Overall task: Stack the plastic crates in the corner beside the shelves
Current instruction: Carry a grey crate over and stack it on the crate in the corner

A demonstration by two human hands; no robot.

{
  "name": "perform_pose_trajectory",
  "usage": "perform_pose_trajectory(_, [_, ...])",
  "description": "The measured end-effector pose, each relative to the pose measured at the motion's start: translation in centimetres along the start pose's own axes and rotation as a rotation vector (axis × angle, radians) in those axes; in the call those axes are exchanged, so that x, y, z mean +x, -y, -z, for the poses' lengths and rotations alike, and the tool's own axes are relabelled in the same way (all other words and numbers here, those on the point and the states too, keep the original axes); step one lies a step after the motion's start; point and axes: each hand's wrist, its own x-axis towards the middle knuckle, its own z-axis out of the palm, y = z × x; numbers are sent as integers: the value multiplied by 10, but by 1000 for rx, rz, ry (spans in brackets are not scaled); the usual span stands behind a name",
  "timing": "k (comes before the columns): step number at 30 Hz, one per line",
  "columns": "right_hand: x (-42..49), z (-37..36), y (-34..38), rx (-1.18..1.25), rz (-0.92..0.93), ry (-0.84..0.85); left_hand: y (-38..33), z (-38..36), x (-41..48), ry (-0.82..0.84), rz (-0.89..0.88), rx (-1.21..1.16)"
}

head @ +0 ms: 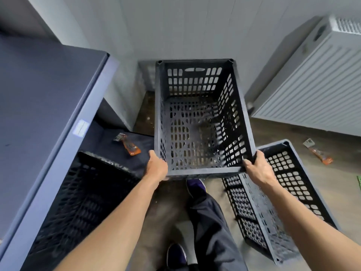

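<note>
I hold a black perforated plastic crate [197,118] upright in front of me, above the floor of the corner. My left hand [157,166] grips its near left corner and my right hand [257,168] grips its near right corner. The crate is empty. A second black crate [281,196] lies tilted on the floor to my right. A third black crate [78,202] sits on the lower shelf at my left. Another crate [148,75] stands in the corner behind the held one, mostly hidden.
Grey-blue shelves [48,98] fill the left side. A white radiator [312,85] hangs on the right wall. One orange packet [130,146] lies on the shelf, another orange packet [320,153] on the floor. My feet in dark shoes [195,187] stand below the crate.
</note>
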Motion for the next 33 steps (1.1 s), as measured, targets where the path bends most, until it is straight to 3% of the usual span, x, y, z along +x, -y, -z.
perform_pose_trajectory(2, [17,-1,14,73,49,-20,-9,-7,13,-23,46,-114])
perform_pose_trajectory(6, [41,6,37,139,105,-58,-13,-20,25,-136,-9,30])
perform_pose_trajectory(9, [47,15,35,130,118,-17,-8,-29,33,-204,-7,-10])
perform_pose_trajectory(13, [52,19,32,196,80,55,-22,-21,54,-184,103,-48])
perform_pose_trajectory(20, [89,30,42,206,11,75,-44,-36,61,-262,112,-146])
perform_pose_trajectory(24, [102,44,49,213,35,165,-55,-41,56,-273,177,-134])
perform_pose_trajectory(29, [108,52,49,232,5,207,-67,-42,51,-310,137,-124])
perform_pose_trajectory(33, [117,59,55,147,-51,265,-78,-40,56,-295,231,-73])
